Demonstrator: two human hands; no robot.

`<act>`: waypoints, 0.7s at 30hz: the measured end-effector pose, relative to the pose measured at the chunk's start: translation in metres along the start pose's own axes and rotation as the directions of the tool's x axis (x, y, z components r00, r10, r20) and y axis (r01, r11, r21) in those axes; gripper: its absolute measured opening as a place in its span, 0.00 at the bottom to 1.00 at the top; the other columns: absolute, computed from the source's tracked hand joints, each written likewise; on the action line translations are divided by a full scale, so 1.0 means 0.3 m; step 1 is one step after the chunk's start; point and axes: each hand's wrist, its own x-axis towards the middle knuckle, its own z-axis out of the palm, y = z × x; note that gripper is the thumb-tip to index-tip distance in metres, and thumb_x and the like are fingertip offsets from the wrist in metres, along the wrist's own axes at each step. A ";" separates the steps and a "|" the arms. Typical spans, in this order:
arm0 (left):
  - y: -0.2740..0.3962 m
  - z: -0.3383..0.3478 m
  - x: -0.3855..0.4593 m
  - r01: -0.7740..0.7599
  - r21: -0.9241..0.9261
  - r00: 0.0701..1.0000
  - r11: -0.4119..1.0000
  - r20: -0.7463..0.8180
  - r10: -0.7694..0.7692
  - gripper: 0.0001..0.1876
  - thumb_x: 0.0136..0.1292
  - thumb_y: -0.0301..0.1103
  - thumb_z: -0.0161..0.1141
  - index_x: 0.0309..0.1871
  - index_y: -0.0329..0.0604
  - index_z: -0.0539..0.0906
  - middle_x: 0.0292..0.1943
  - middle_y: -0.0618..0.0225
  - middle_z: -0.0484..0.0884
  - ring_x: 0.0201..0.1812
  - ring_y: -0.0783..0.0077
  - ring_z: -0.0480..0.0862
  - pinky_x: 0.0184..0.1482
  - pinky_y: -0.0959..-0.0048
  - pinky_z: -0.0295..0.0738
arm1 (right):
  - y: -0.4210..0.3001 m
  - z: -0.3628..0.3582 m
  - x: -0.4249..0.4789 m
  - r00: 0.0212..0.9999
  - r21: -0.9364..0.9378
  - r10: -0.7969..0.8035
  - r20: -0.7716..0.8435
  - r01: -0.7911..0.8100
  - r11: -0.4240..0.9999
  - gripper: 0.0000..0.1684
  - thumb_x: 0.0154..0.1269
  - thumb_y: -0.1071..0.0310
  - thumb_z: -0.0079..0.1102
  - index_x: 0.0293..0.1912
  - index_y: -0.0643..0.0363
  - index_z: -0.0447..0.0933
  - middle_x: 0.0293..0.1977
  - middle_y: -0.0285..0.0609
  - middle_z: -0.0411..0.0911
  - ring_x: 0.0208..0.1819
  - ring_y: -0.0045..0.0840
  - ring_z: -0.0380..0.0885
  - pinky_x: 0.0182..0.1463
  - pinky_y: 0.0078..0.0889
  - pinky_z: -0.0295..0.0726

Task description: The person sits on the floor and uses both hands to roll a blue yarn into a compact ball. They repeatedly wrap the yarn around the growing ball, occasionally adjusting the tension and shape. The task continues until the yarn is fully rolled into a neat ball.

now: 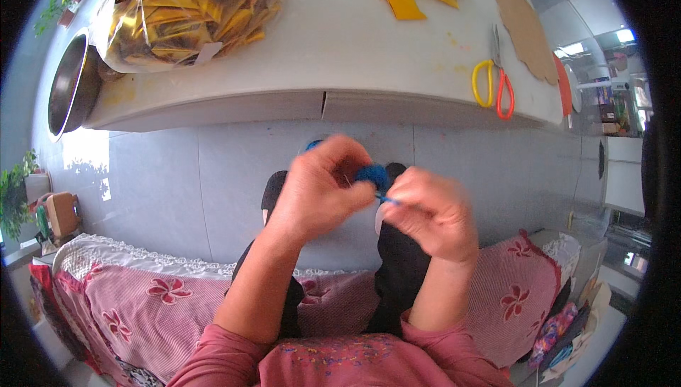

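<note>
My left hand (pixel 324 190) is curled around a small blue fuzzy bundle (pixel 372 175), which looks like yarn or pile. Thumb and fingers of my right hand (pixel 433 209) pinch a thin blue strand (pixel 388 199) running from that bundle. Both hands are raised over the gap between the table and the seat, and both are blurred. A further bit of blue (pixel 314 144) shows behind the left knuckles; what it belongs to is hidden.
A white table (pixel 330 62) bears a clear plastic bag of folded gold paper (pixel 197 9), loose gold pieces (pixel 404 1), scissors (pixel 495 75) with yellow and red handles, and brown cardboard (pixel 524 30). A metal bowl (pixel 69 86) stands left. A pink flowered cover (pixel 159 312) lies over the seat.
</note>
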 end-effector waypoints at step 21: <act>0.016 0.049 -0.021 0.021 -0.573 0.973 0.819 0.201 0.117 0.18 0.44 0.16 0.65 0.42 0.35 0.78 0.36 0.67 0.80 0.38 0.75 0.80 0.38 0.78 0.77 | 0.081 -0.004 -0.033 0.896 0.096 0.222 -0.386 -0.200 0.975 0.04 0.57 0.75 0.62 0.33 0.62 0.75 0.23 0.36 0.71 0.25 0.15 0.69 0.27 0.18 0.66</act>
